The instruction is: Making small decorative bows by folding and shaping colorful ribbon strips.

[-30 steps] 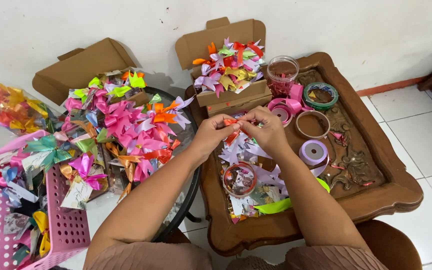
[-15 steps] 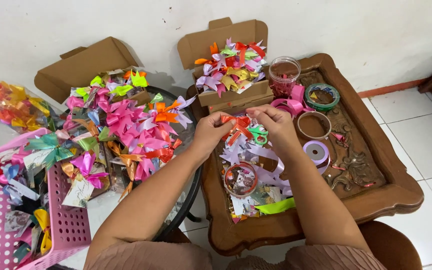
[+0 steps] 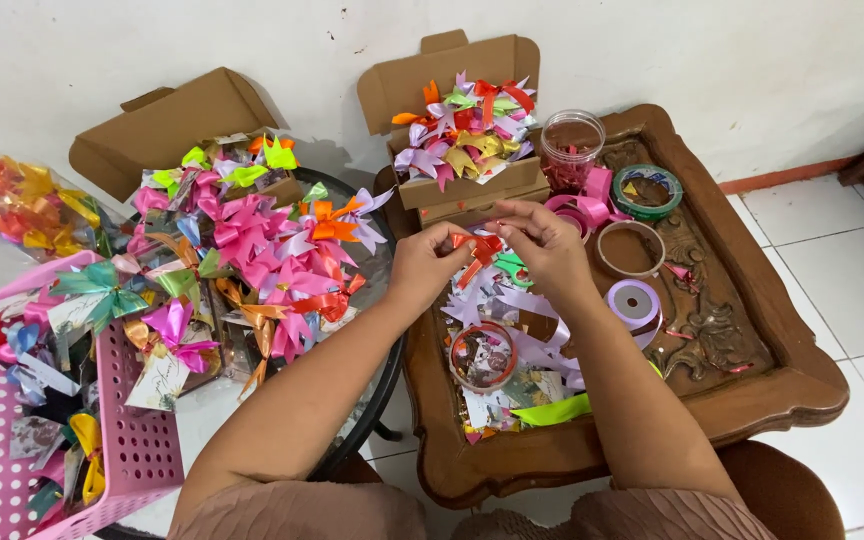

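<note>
My left hand (image 3: 429,262) and my right hand (image 3: 544,240) meet over the carved wooden table (image 3: 792,375), both pinching a small red-orange ribbon bow (image 3: 479,250) between the fingertips. Under the hands lie loose lilac and green ribbon pieces (image 3: 517,300) and a round clear container (image 3: 482,355) with small bits inside. Just beyond the hands stands an open cardboard box (image 3: 462,190) filled with finished bows in several colours.
Ribbon spools (image 3: 636,302), tape rolls (image 3: 647,190) and a clear jar (image 3: 570,148) sit on the wooden table. A round glass table (image 3: 377,290) at left carries a heap of pink and orange bows (image 3: 252,250), another cardboard box (image 3: 167,125) and a pink plastic basket (image 3: 132,450). White tiled floor lies right.
Both hands have stayed together over the table, working the red-orange bow between the fingers. The view has shifted slightly; nothing else has moved.
</note>
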